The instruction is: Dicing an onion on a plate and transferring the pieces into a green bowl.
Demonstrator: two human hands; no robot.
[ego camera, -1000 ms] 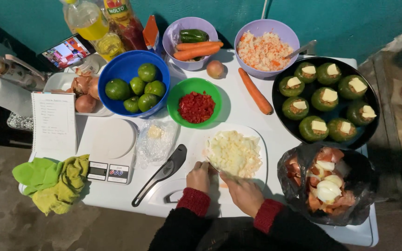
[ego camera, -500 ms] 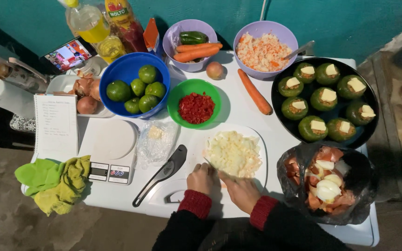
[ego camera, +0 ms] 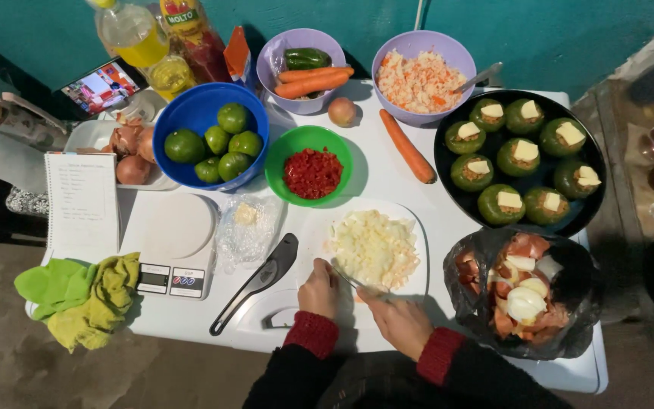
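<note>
chopping beside the loose, crumbly chopped onion (ego camera: 374, 248), the right hand (ego camera: 397, 322) clenched a knife (ego camera: 351, 279); the left hand (ego camera: 319, 289) lay pressed flat, holding nothing.

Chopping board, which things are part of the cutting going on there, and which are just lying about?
In use:
- left hand
- right hand
- knife
- chopped onion
- chopping board

Lying about:
- blue bowl of limes
- kitchen scale
- black tool
- green cloths
- notebook
- loose carrot
</note>
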